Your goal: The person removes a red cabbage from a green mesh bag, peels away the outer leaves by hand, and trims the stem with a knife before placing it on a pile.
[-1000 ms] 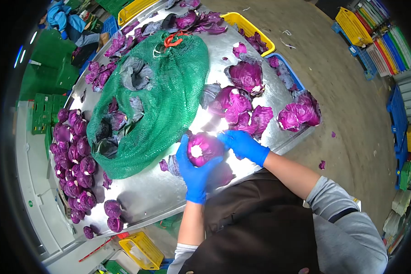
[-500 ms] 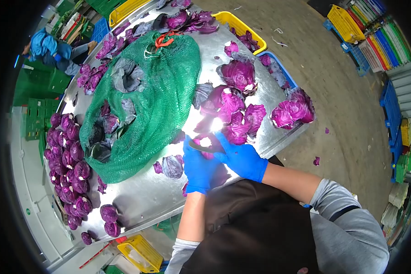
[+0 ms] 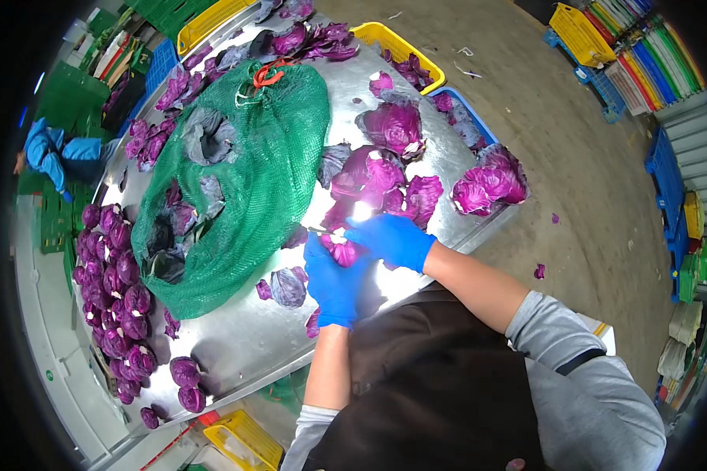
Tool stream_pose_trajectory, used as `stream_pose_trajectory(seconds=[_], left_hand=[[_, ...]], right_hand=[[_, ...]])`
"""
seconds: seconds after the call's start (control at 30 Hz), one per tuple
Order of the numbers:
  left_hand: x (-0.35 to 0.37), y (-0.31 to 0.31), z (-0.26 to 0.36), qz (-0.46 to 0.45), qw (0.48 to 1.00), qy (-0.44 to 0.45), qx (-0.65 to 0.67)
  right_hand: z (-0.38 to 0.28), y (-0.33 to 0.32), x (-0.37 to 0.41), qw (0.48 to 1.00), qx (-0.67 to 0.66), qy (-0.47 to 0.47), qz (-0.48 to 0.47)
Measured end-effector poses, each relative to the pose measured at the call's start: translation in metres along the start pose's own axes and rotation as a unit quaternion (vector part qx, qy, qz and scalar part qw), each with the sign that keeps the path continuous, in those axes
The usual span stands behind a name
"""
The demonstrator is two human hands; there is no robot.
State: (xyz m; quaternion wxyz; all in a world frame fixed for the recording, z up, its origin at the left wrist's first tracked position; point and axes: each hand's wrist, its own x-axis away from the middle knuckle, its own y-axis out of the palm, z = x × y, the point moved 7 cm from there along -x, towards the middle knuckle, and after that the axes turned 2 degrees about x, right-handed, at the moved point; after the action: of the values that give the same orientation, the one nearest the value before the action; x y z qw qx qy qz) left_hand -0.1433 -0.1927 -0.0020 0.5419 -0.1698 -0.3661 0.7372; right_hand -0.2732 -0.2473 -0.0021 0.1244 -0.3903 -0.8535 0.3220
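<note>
Both hands wear blue gloves over the near edge of the metal table (image 3: 236, 330). My left hand (image 3: 332, 284) is wrapped round the side of a red cabbage (image 3: 342, 250). My right hand (image 3: 393, 240) is closed on a knife (image 3: 320, 231), whose blade shows narrowly over the cabbage. Glare and blur hide some of the fingers. Loose purple leaves (image 3: 381, 174) lie just beyond the hands. A green net bag (image 3: 271, 180) with a red tie holds dark leaves to the left. A small grey-purple leaf piece (image 3: 287, 289) rests left of my left hand.
Many cabbage heads (image 3: 114, 275) are heaped at the table's left side. A yellow crate (image 3: 401, 49) and a blue crate (image 3: 465, 118) with leaves stand by the far right edge. A person in blue (image 3: 55, 153) is at the far left. Shelved crates line the right.
The knife blade has turned, now showing edge-on instead of broad. Both hands have moved slightly left in view, as the scene shifted left. The person in blue has moved left and stands more upright.
</note>
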Motion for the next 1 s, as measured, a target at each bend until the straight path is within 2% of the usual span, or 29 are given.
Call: stream_pose_trajectory(seconds=[0.07,0.13,0.17,0.23,0.27,0.3,0.33,0.37,0.4,0.43,0.47,0.53,0.57,0.8,0.87,0.9,0.93,0.97,1.0], left_hand=[[0.001,0.004,0.001,-0.006,1.000,0.003,0.024],[0.006,0.002,-0.001,0.049,0.998,0.037,-0.028],[0.008,0.002,0.000,0.048,0.998,0.042,-0.028],[0.012,0.001,0.007,0.051,0.996,0.058,-0.044],[0.013,-0.001,0.012,0.050,0.996,0.061,-0.043],[0.015,-0.005,0.018,0.046,0.997,0.054,-0.008],[0.014,-0.008,0.023,0.043,0.998,0.047,0.027],[0.014,-0.011,0.029,0.043,0.998,0.047,0.027],[0.014,-0.011,0.031,0.024,0.998,0.039,0.036],[0.016,-0.011,0.030,0.006,0.999,0.028,0.045],[0.017,-0.009,0.025,0.007,0.999,0.024,0.044],[0.018,-0.011,0.025,0.066,0.996,0.064,-0.003],[0.018,-0.010,0.025,0.067,0.996,0.065,-0.001],[0.022,-0.006,0.028,0.055,0.998,0.041,-0.001],[0.025,-0.004,0.025,0.067,0.997,0.040,-0.012],[0.029,0.000,0.029,0.041,0.998,0.043,0.015],[0.034,0.003,0.029,0.016,0.998,0.045,0.040],[0.040,0.011,0.014,0.067,0.990,0.128,0.002],[0.040,0.007,0.012,0.054,0.994,0.098,0.012]], right_hand=[[0.009,0.000,-0.002,0.999,0.028,-0.022,-0.011],[0.029,0.022,-0.005,0.987,-0.021,0.016,-0.157],[0.037,0.022,-0.009,0.988,-0.019,0.017,-0.152],[0.062,0.042,-0.007,0.926,-0.213,0.163,-0.264],[0.065,0.048,0.001,0.927,-0.213,0.164,-0.262],[0.052,0.039,0.005,0.990,0.026,-0.011,-0.138],[0.022,0.030,0.015,0.946,0.264,-0.187,0.001],[0.015,0.035,0.020,0.946,0.264,-0.187,0.001],[0.007,0.021,0.019,0.990,0.128,-0.063,0.013],[0.001,0.008,0.021,0.998,-0.013,0.064,0.022],[-0.017,-0.005,0.025,0.996,-0.022,0.085,0.011],[-0.019,-0.009,0.028,0.994,0.004,0.108,-0.012],[-0.016,-0.009,0.029,0.990,0.030,0.133,-0.032],[-0.005,0.001,0.017,0.993,0.001,0.117,-0.002],[0.012,0.014,0.013,0.958,-0.186,0.216,-0.038],[0.026,0.011,0.010,0.958,-0.185,0.216,-0.041],[0.043,0.007,0.002,0.983,-0.030,0.165,-0.075],[0.059,0.011,-0.008,0.982,0.120,0.111,-0.100],[0.069,0.019,-0.016,0.971,0.017,0.189,-0.149]])
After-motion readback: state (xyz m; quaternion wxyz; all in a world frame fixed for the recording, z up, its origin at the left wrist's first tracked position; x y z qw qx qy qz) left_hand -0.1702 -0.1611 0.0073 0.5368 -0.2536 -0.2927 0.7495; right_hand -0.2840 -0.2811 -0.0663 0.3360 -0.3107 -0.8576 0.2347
